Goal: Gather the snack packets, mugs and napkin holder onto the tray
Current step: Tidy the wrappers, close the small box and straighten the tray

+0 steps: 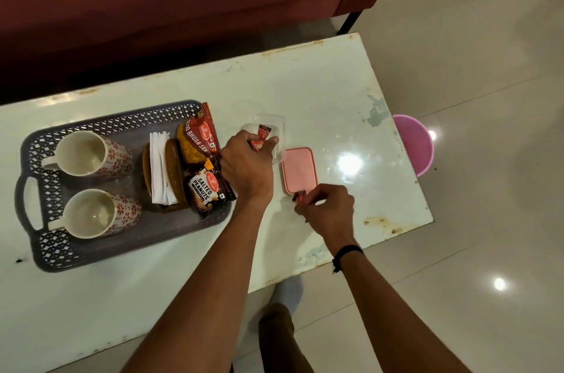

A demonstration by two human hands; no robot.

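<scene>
Left hand: left hand (247, 165) reaches over the tray's right end, fingers curled round small red sachets (259, 140) at the mouth of a clear plastic box (272, 125).
Right hand: right hand (328, 211) sits low on the table, fingers bent in and pinching a small red sachet (299, 198) just below the pink lid (299, 169); a black band circles that wrist.
Hands together or apart: apart, the pink lid lying between them.
Tray: grey lattice-sided tray (42, 250) stands on the white table (351, 92), left of both hands.
Mugs: two flower-patterned mugs on the tray's left half, far mug (88, 153) and near mug (97, 214), both empty, handles pointing left.
Napkin holder: brown napkin holder (175, 171) with white napkins stands mid-tray, right of the mugs.
Snack packets: bhujia sev packet (198, 140) and salted peanuts packet (207, 189) lie at the tray's right end, touching the holder; the left wrist partly covers the peanuts packet's edge.
Clear box: on the table just right of the tray, open.
Surroundings: dark red sofa (183, 6) beyond the table, pink bucket (418, 143) on the floor off the table's right edge.
</scene>
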